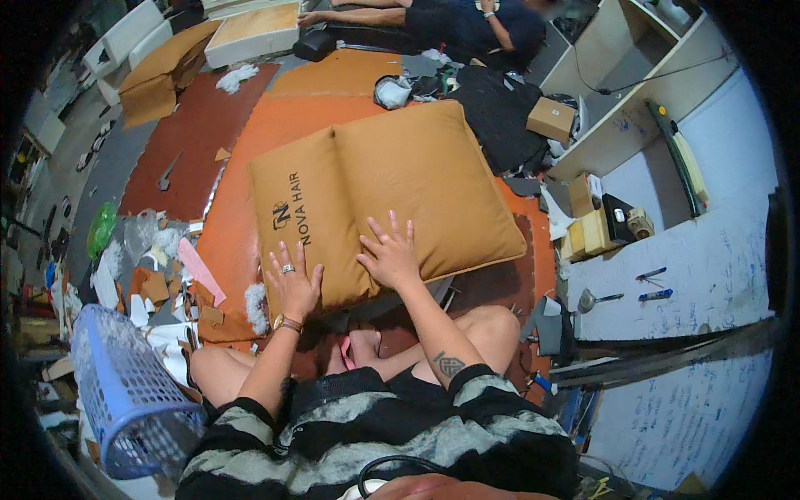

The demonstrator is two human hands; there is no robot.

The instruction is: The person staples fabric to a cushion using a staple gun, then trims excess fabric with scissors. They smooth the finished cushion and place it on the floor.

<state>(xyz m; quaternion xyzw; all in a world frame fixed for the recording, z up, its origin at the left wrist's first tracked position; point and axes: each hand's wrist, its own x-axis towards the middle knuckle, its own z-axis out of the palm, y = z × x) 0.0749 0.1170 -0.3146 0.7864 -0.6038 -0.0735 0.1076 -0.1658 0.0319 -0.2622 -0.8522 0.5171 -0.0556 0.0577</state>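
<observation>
A large tan cushion (408, 175), plump and piped at its edge, lies before my crossed legs. A seam crosses it, splitting a narrower left section with dark print from a wider right one. My left hand (293, 287) rests flat on the near left section, fingers spread, with a ring and a wristwatch (288, 323) on it. My right hand (392, 254) presses flat near the seam, its fingers also apart. Neither hand grips anything. The underside of the cushion is hidden.
A blue plastic basket (125, 383) with white stuffing tilts at my left, beside fabric scraps (154, 283). Scissors (169, 171) lie on the brown sheet. At the right stand a cardboard box (551, 118) and a white board (667, 292) with pens. Another person (467, 29) is at the back.
</observation>
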